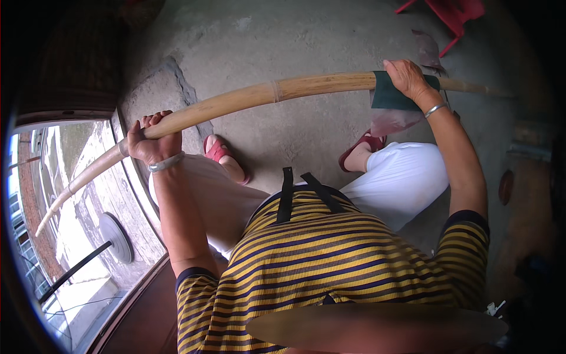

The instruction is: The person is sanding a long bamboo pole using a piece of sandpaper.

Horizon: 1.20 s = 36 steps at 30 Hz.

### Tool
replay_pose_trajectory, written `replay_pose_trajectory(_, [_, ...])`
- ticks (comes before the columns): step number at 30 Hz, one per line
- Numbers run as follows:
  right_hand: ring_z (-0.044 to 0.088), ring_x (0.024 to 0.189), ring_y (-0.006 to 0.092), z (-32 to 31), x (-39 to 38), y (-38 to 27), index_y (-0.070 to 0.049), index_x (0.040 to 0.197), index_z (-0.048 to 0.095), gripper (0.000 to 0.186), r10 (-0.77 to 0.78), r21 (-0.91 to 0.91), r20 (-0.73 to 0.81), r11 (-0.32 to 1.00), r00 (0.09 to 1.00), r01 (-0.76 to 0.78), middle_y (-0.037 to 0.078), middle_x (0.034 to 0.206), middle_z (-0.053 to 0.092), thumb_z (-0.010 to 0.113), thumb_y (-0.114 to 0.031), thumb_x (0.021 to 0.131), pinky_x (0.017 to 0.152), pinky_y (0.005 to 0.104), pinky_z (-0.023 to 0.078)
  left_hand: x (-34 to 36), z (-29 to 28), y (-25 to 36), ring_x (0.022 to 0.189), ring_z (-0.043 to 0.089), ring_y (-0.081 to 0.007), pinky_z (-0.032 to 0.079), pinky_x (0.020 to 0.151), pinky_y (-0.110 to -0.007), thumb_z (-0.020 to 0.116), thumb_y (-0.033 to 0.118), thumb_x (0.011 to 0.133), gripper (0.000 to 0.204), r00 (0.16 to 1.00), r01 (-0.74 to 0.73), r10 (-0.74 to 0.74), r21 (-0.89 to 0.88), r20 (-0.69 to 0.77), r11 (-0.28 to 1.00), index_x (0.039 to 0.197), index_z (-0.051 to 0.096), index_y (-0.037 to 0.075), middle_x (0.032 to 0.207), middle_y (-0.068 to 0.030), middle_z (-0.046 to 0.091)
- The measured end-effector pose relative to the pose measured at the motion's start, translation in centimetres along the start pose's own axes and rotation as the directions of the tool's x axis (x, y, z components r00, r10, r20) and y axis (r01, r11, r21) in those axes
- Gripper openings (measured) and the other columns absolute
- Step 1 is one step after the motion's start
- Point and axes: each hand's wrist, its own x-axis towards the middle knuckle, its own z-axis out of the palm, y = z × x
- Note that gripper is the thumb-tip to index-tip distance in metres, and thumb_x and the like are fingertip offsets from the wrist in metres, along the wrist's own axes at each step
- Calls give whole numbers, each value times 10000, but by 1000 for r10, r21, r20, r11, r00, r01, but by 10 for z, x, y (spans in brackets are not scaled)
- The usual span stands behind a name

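A long, pale bamboo pole (236,99) crosses in front of me, slightly bowed, with its left end reaching out through a doorway. My left hand (154,141) is closed round the pole left of its middle, fingers over the far side. Farther right, my right hand (407,79) grips a dark green sheet (389,99) draped over the pole and presses it against the bamboo. Below the green hangs a pinkish, translucent-looking flap (395,122); whether both are one piece, I cannot tell. The pole's right end fades into shadow.
Cracked grey concrete floor (318,35) lies under my sandalled feet. The doorway frame (132,171) stands close on the left, with a round grey base (115,237) on a black rod outside. A red plastic chair (454,17) is at the far right, near a purplish scrap (427,50).
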Motion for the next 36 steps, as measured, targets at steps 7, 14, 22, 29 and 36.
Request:
replay_pose_trajectory(7, [554, 692, 423, 26, 36, -135, -13, 683, 576, 396, -175, 51, 5, 983, 985, 174, 228, 692, 578, 392, -296, 889, 635, 459, 454, 5, -8, 4, 560, 444, -196, 399, 719, -360, 528, 175, 644, 172, 995, -55, 57, 18, -78, 998, 618, 400, 63, 568, -37, 377])
replay_pose_trajectory(14, [584, 674, 394, 7, 6, -64, -50, 736, 610, 347, -98, 17, -121, 995, 988, 100, 197, 698, 607, 392, -272, 891, 631, 447, 483, 4, -6, 2, 547, 440, -197, 396, 698, -353, 532, 190, 652, 181, 1000, -9, 9, -14, 24, 1000, 639, 408, 58, 570, -34, 388])
replay_pose_trajectory(22, [575, 693, 413, 23, 42, -172, -12, 665, 583, 417, -174, 89, 5, 981, 985, 173, 230, 699, 589, 388, -305, 889, 640, 451, 475, 10, -15, 7, 540, 449, -194, 396, 688, -348, 554, 199, 640, 190, 1000, -15, 15, -28, -14, 999, 652, 421, 64, 558, -23, 394])
replay_pose_trajectory(29, [589, 679, 403, 5, 15, -109, -31, 669, 612, 368, -130, 13, -103, 991, 986, 132, 211, 719, 613, 421, -261, 883, 643, 453, 486, 3, -6, 2, 551, 451, -186, 393, 701, -358, 562, 213, 646, 201, 995, -14, 17, -31, 100, 999, 660, 424, 68, 561, -15, 395])
replay_pose_trajectory(36, [604, 670, 390, 15, 30, -162, -49, 755, 623, 321, -199, 78, -72, 976, 977, 204, 199, 683, 610, 429, -270, 886, 624, 436, 504, 2, -12, 8, 554, 455, -185, 394, 697, -356, 559, 215, 650, 203, 998, -44, 44, -11, 49, 999, 670, 428, 61, 573, -16, 403])
